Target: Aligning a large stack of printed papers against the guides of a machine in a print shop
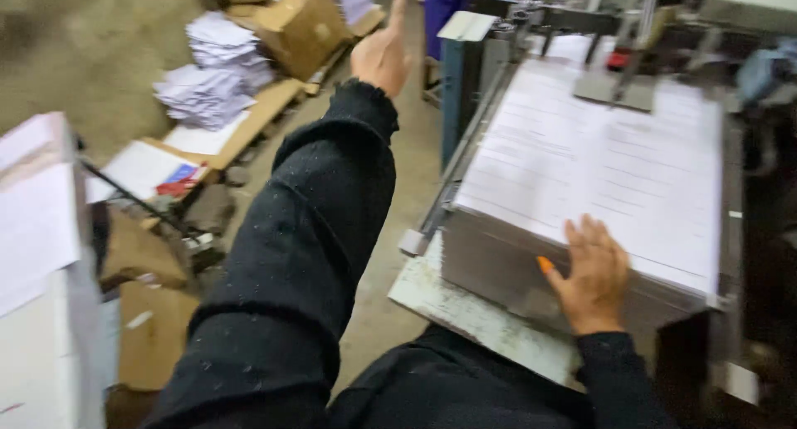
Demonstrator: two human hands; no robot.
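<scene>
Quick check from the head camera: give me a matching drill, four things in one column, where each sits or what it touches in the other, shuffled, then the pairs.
Things:
1. right hand
2. left hand
3. tall paper stack
4. loose paper piles

Places or states:
A. raised in the air over the floor, holding nothing
B. on cardboard on the floor, at the left
C. pressed on the near edge of the stack, thumb capped in orange
D. loaded on the machine's table, at the right

Pairs: 1-C, 2-A, 3-D, 4-B

Two hands (594,273); one paper stack (598,163)
</scene>
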